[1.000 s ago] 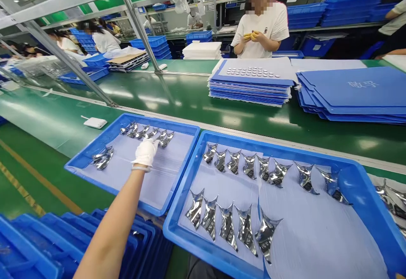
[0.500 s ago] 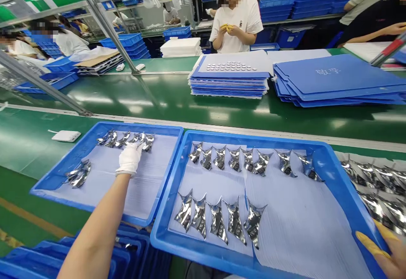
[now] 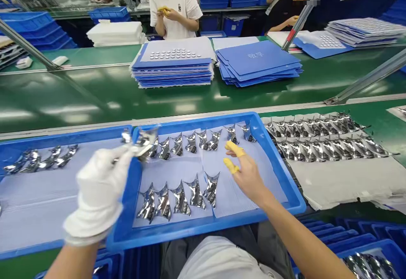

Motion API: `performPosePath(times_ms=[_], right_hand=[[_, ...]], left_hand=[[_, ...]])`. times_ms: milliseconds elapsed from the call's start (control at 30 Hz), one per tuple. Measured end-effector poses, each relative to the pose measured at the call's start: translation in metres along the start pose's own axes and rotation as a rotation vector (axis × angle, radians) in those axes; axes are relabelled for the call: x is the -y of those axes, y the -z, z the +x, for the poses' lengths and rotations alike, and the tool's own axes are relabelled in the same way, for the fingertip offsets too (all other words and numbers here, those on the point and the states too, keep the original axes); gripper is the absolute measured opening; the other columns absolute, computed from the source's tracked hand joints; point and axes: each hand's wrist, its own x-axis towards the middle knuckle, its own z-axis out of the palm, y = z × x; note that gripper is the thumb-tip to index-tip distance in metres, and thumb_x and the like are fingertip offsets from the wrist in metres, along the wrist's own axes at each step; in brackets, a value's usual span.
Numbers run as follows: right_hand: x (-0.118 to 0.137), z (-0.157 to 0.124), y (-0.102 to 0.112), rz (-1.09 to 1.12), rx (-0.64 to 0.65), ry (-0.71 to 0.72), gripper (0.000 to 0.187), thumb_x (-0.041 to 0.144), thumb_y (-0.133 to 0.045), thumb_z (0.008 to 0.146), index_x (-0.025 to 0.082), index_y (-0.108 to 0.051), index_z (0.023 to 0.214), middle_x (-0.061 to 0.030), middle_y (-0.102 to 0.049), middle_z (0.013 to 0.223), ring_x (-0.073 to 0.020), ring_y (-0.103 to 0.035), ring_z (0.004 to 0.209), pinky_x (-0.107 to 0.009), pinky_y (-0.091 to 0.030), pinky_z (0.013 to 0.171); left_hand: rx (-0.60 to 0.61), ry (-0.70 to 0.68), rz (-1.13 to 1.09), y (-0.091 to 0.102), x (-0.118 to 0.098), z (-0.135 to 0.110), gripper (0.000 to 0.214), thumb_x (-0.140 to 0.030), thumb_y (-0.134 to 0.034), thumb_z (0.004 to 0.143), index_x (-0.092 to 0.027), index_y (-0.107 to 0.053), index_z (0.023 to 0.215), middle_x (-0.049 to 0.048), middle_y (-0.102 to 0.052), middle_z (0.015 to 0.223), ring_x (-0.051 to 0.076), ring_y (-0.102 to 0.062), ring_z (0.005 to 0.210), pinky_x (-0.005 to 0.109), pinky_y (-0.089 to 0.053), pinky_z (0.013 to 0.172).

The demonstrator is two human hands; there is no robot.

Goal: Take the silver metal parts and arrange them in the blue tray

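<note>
My left hand (image 3: 100,184), in a white glove and smeared by motion, grips a shiny chrome-like curved metal piece (image 3: 145,140) with pointed corners above the rim between two blue trays. Bare but for yellow finger covers, my right hand (image 3: 249,173) hangs over the right part of the middle tray (image 3: 203,230), fingers apart and holding nothing. Two rows of similar metal pieces (image 3: 179,198) lie on the pale sheet in that tray. In the left tray (image 3: 34,248), several more pieces (image 3: 49,160) lie near the back.
At right, two rows of metal pieces (image 3: 320,150) lie on white paper (image 3: 330,181). Stacks of blue sheets (image 3: 260,65) stand across the green bench (image 3: 177,101). A slanted metal post (image 3: 364,80) rises at right. Stacked trays (image 3: 364,249) sit low right. A co-worker (image 3: 176,6) faces me.
My left hand has moved from the left tray's back row towards the middle tray, carrying a metal piece. My right hand has left the middle tray's right edge and is over its inside. The view has turned right.
</note>
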Motion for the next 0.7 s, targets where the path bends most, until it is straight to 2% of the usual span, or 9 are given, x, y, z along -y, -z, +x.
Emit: performPosePath(times_ms=[33,100,133,200,300,367,433,567,700], right_hand=[[0.008,0.007,-0.001,0.031,0.000,0.042,0.048,0.034,-0.047,0.102,0.023,-0.039,0.148,-0.0144,-0.062,0.123,-0.0257,-0.064,0.107,-0.043,-0.057,0.091],[0.020,0.018,0.003,0.038,0.020,0.120,0.054,0.037,-0.049,0.101,0.024,-0.035,0.151,-0.0155,-0.056,0.133,-0.0279,-0.059,0.118,-0.047,-0.054,0.097],[0.023,0.021,0.007,0.023,0.047,0.155,0.054,0.038,-0.050,0.100,0.024,-0.037,0.151,-0.0152,-0.056,0.135,-0.0289,-0.056,0.122,-0.048,-0.052,0.100],[0.021,0.024,0.015,-0.003,0.135,0.212,0.043,0.034,-0.052,0.100,0.025,-0.051,0.142,-0.0133,-0.063,0.123,-0.0289,-0.059,0.116,-0.050,-0.051,0.099],[0.003,0.018,0.030,0.032,0.245,0.187,0.023,0.024,-0.052,0.099,0.022,-0.069,0.115,-0.0076,-0.071,0.093,-0.0240,-0.066,0.091,-0.043,-0.055,0.087],[-0.017,0.012,0.043,0.075,0.275,0.091,0.019,0.022,-0.054,0.097,0.020,-0.071,0.105,-0.0067,-0.072,0.091,-0.0218,-0.067,0.086,-0.038,-0.055,0.082],[-0.039,0.006,0.059,0.077,0.316,-0.021,0.018,0.023,-0.056,0.094,0.019,-0.072,0.103,-0.0071,-0.074,0.096,-0.0214,-0.068,0.088,-0.034,-0.054,0.080],[-0.078,-0.003,0.090,-0.062,0.517,-0.233,0.022,0.022,-0.055,0.091,0.016,-0.072,0.103,-0.0092,-0.075,0.103,-0.0227,-0.069,0.090,-0.032,-0.052,0.078],[-0.096,-0.009,0.100,-0.121,0.632,-0.295,0.022,0.021,-0.057,0.088,0.015,-0.073,0.102,-0.0097,-0.076,0.096,-0.0232,-0.069,0.082,-0.031,-0.050,0.074]], left_hand=[[-0.015,-0.141,-0.056,-0.004,-0.025,-0.006,0.020,-0.038,-0.060,0.095,-0.020,-0.068,0.099,0.0039,-0.073,0.090,0.020,-0.067,0.081,0.034,-0.052,0.077],[0.064,-0.241,-0.112,-0.013,-0.067,-0.019,0.015,-0.032,-0.058,0.096,-0.021,-0.065,0.103,0.0025,-0.072,0.089,0.018,-0.068,0.078,0.030,-0.054,0.074],[0.110,-0.291,-0.136,-0.018,-0.083,-0.026,0.013,-0.030,-0.057,0.097,-0.022,-0.063,0.106,0.0028,-0.072,0.088,0.018,-0.068,0.076,0.030,-0.054,0.072],[0.156,-0.388,-0.154,-0.026,-0.108,-0.037,0.014,-0.026,-0.054,0.098,-0.021,-0.060,0.110,0.0036,-0.070,0.083,0.018,-0.066,0.071,0.031,-0.054,0.069],[0.189,-0.465,-0.129,-0.040,-0.132,-0.050,0.018,-0.025,-0.053,0.099,-0.018,-0.059,0.115,0.0035,-0.066,0.075,0.018,-0.062,0.065,0.032,-0.051,0.065],[0.221,-0.484,-0.114,-0.049,-0.144,-0.059,0.024,-0.025,-0.054,0.098,-0.017,-0.057,0.121,0.0036,-0.064,0.074,0.018,-0.060,0.063,0.032,-0.050,0.063],[0.267,-0.528,-0.094,-0.056,-0.154,-0.069,0.032,-0.023,-0.054,0.098,-0.016,-0.054,0.129,0.0037,-0.064,0.075,0.018,-0.060,0.064,0.033,-0.050,0.063],[0.374,-0.655,-0.070,-0.062,-0.177,-0.095,0.041,-0.006,-0.051,0.094,-0.019,-0.052,0.132,0.0026,-0.064,0.079,0.019,-0.062,0.071,0.034,-0.051,0.069],[0.439,-0.705,-0.049,-0.067,-0.200,-0.116,0.046,0.004,-0.052,0.085,-0.018,-0.058,0.126,0.0037,-0.063,0.079,0.020,-0.064,0.074,0.035,-0.053,0.072]])
